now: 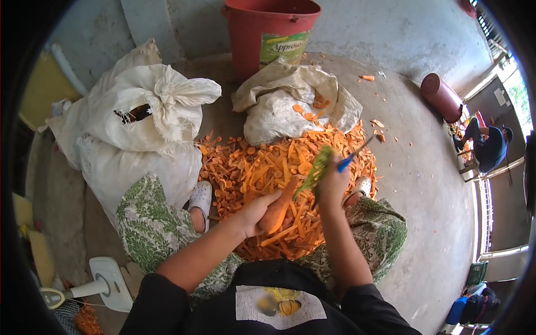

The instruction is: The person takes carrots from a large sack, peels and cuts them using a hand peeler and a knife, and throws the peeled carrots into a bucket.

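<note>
My left hand (259, 214) is closed around the thick end of a large orange carrot (276, 214), whose narrow end points up and away from me. Just right of it, my right hand (334, 181) grips a blue-handled knife (345, 164) with its thin blade angled up to the right. A light-green thing (317, 169) shows at the same hand, between it and the carrot; its kind is blurred. Below both hands spreads a large heap of carrot peelings and cut ends (273, 167) on the floor, between my feet.
Tied white sacks (139, 145) stand at the left. Beyond the heap lie a crumpled sack (279, 111) and a red bin (243, 44) by the wall. A scale (109, 283) is at lower left. At far right are a maroon bin (441, 97) and a seated person (491, 148).
</note>
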Demonstrator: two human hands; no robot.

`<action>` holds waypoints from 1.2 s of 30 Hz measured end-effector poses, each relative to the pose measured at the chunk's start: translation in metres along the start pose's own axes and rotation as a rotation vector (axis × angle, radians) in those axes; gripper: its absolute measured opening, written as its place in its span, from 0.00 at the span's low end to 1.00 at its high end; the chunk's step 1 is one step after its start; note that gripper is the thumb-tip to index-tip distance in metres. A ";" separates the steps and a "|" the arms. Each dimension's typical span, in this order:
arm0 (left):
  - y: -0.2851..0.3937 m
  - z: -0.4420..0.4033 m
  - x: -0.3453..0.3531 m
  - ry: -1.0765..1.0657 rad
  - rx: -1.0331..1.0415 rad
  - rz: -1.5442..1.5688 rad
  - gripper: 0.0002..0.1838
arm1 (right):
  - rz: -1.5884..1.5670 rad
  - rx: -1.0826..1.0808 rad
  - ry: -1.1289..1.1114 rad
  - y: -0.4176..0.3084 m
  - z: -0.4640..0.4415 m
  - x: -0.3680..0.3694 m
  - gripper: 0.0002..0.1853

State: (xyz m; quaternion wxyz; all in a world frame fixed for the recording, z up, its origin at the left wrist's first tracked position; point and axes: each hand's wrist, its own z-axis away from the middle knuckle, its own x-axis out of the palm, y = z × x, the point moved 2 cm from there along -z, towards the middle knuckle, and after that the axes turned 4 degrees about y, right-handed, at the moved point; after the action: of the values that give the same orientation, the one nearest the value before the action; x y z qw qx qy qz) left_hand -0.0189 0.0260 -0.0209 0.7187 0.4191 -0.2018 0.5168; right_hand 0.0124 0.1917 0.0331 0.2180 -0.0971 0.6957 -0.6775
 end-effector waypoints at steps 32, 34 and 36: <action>-0.011 0.021 0.027 0.017 -0.029 -0.242 0.21 | 0.158 -0.105 0.347 0.035 -0.062 -0.027 0.13; -0.010 0.011 0.013 -0.002 -0.026 -0.166 0.21 | -0.102 0.022 0.296 0.034 -0.057 -0.027 0.13; -0.008 -0.001 0.000 -0.041 -0.013 -0.003 0.22 | -0.078 0.006 0.113 0.019 -0.018 -0.010 0.14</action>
State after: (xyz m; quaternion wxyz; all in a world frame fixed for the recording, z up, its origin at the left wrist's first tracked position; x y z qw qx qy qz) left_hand -0.0124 0.0257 -0.0247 0.7180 0.4252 -0.2193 0.5056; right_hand 0.0166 0.2139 0.0161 0.1522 -0.0850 0.7007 -0.6918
